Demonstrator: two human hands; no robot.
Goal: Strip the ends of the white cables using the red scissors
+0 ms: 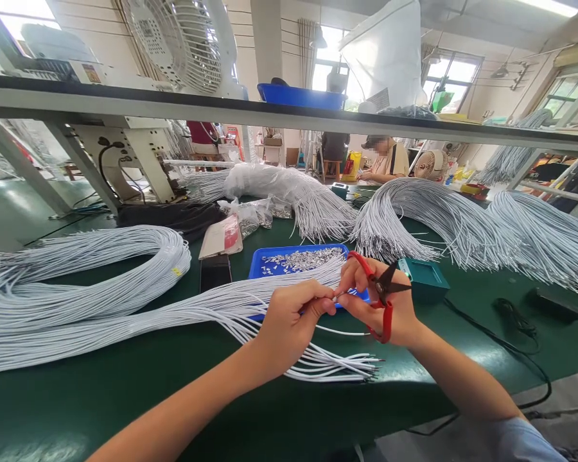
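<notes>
Left grip [291, 326] is pinching thumb against forefinger on a small pale wire end [336, 299] at the middle of the worktop [212, 417], and the right grip [402, 313] is pressing its fingertips on that same spot. Red-handled snips [379, 287] are hanging on the right-hand fingers, blades spread and pointing away from the wire end. Whether anything else is lying between the fingertips is too small to tell.

Doing this well is probably calling for a steady left pinch close to the tip, with the right fingertips making small movements and the open blades staying clear of palm and wires.

Under the left hand, a long wire bundle [173, 314] is running in from the left and covering part of the blue tray [256, 266], where small metal pieces [308, 258] are lying scattered. Loose wires [327, 370] are fanning out below both hands and could be snagging on the snips. Just behind the right hand, a green box [431, 282] is crowding the space. A phone [215, 274] and a booklet [221, 237] are sitting beside the tray, while a coiled bundle [166, 253] is filling the left side and larger bundles [443, 215] are blocking the back right.
</notes>
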